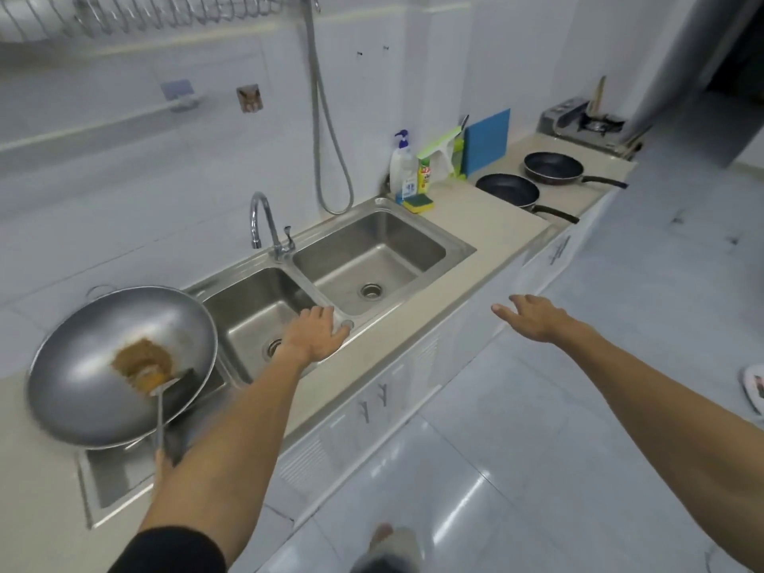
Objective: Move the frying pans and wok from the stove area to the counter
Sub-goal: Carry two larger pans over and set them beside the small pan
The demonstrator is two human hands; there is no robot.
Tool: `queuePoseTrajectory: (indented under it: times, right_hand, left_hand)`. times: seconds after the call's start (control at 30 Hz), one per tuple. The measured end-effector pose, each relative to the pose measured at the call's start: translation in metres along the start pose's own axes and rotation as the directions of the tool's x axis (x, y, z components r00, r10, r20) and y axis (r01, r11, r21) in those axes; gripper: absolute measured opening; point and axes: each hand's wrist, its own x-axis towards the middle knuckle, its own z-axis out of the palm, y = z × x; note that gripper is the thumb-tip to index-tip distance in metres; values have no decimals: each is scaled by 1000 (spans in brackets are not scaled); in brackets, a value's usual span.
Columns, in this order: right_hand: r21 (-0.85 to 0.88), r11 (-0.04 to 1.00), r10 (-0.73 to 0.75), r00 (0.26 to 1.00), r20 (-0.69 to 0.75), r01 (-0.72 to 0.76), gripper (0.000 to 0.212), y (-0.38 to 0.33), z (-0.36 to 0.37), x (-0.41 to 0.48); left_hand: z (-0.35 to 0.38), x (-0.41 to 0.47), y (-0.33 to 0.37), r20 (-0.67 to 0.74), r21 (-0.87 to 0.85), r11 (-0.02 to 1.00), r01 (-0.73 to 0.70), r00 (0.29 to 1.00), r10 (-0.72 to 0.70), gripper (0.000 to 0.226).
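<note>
A large steel wok [120, 366] with brown food and a metal spatula [161, 407] in it sits at the near left, on the drainboard beside the sink. Two black frying pans stand on the beige counter [475, 241] at the far right: the nearer pan [507, 191] and the farther pan [553, 167], both with handles pointing right. My left hand [316, 332] is spread above the sink's front rim, holding nothing. My right hand [533, 318] hovers open over the floor beyond the counter edge, fingers apart.
A double steel sink [459, 258] with a faucet [264, 225] fills the middle. Soap bottles [403, 167], a sponge [418, 203] and a blue board [485, 140] stand at the wall. A gas stove [587, 126] sits at the far end. White tiled floor lies on the right.
</note>
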Motion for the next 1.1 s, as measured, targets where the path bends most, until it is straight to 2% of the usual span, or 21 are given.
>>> queuePoseTrajectory:
  times: [0.2,0.4,0.77,1.1]
  right_hand:
    - [-6,999,45,998,52,-45,77,57,-22,81]
    - [42,994,101,990,93,-106,77,104,-60,179]
    - [134,978,157,987,36,-161,76,175,-155,347]
    - [155,975,154,987,41,-159,75,310,-220,488]
  left_hand:
    - [-4,121,88,-3,-64,993,-100,995,100,60]
    - [-3,245,174,62,-107,987,-122,990,129,68]
    - [-43,449,302,75,-106,970,-220,971,228,72]
    - [-34,597,450,55,-166,954,-250,963,262,70]
